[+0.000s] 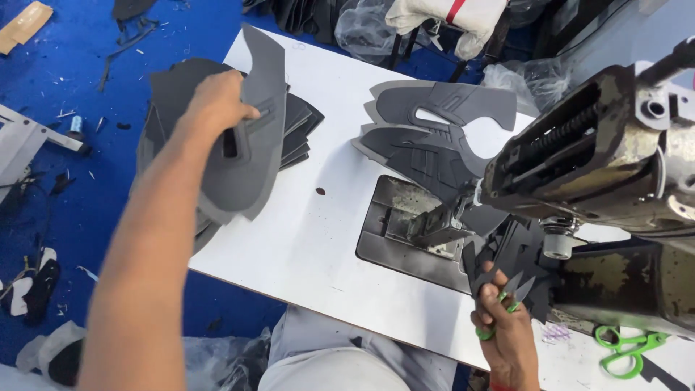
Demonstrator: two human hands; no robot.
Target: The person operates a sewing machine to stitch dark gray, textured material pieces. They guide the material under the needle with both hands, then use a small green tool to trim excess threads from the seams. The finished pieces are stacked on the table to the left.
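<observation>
At the table's left edge, the left hand [216, 107] grips a grey cut shoe-upper piece [250, 137], fingers closed over its middle near a slot, lifting it just above a stack of similar dark pieces [297, 127] that sits on the far left part of the white table [304, 239]. Near the table's front edge, the right hand [503, 329] is closed around a bundle of small dark cut pieces [510, 261] together with green-handled snips [499, 311]; how the snips sit in the palm is hard to make out. Just beyond that hand is the metal needle plate [394, 232] set into the table, with the presser foot [441, 221] of a worn grey sewing machine [601, 152] above it. Behind the plate, toward the far edge, lies a second pile of grey upper pieces [434, 123] with cut-out openings. Green-handled scissors [626, 351] lie at the front right corner. A small dark spot [320, 191] marks the bare white surface. Around the table the blue floor [65, 80] is littered with scraps and thread, and clear plastic bags [362, 29] and a white cloth bundle [449, 18] crowd the far side. The person's grey-trousered knee [340, 355] shows below the front edge.
</observation>
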